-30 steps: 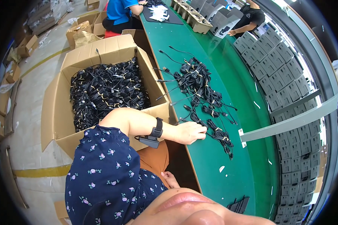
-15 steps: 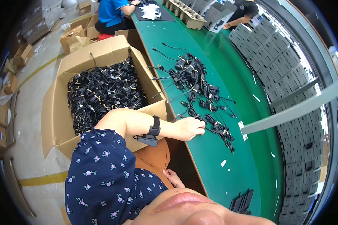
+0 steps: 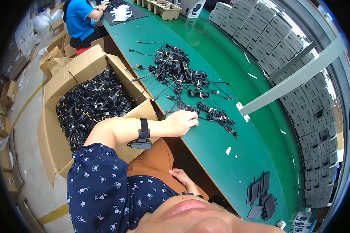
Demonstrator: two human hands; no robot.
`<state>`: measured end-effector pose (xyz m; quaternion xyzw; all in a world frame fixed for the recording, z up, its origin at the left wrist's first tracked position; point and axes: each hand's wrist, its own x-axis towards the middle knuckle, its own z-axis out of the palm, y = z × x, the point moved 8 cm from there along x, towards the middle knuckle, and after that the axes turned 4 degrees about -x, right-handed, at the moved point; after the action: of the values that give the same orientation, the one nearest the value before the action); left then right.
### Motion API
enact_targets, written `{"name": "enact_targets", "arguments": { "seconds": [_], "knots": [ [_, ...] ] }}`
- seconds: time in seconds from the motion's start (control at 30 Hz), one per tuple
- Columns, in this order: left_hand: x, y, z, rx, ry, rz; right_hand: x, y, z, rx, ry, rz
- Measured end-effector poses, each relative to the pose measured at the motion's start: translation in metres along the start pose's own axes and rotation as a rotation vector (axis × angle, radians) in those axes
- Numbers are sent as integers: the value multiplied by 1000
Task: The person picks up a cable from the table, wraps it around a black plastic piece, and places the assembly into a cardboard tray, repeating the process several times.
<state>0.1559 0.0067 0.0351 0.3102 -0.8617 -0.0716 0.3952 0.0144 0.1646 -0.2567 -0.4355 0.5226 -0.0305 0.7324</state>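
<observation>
Green desk [image 3: 212,155]: long, running from far left to near right. Left of it, open carton [image 3: 76,70] with a deep load of black cables [image 3: 97,105], tied into bundles.

On the far part of the desk: cable pile [image 3: 173,66], heaped thick at its far end, thinning to separate bundles toward near right. Long axis roughly along the desk. Key relation: pile directly beyond the left hand [image 3: 181,123], lower end spreading off to its right. Left hand clearly nearer; right hand [image 3: 179,175] down at the brown trousers [image 3: 151,159], well apart from the cables.

Left hand: palm down at the desk's left edge, fingers curled. Cannot tell whether pinching a cable or just resting against one. Right hand: fingers loosely bent; cannot tell whether holding any cloth.

Outer bundle [image 3: 221,117]: just right of the left hand, lying flat, long axis far left to near right. Closest bundle [image 3: 186,108]: right at the far side of the fingers, partly hidden, same slant, maybe touching.

Look: matte-to-glossy black cord, folded into tight loops, loose ends straying both ways, some past the desk's left edge. Pale ties [image 3: 198,93] round the middles. Smallest: plugs [image 3: 139,66], some with a metallic glint.
</observation>
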Motion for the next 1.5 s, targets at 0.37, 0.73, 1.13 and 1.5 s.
{"name": "enact_targets", "arguments": {
  "seconds": [0.37,0.73,1.13,1.5],
  "knots": [
    [-2,-1,-2,-17,16,-1,5,7,-5,159,-23,32],
    [-5,2,-1,-28,28,25,2,10,-5,107,-13,4],
    [-5,-1,1,-23,48,23,22,38,-16,69,-13,81],
    [-6,0,-1,-30,72,38,23,42,-18,62,0,76]
  ]
}}
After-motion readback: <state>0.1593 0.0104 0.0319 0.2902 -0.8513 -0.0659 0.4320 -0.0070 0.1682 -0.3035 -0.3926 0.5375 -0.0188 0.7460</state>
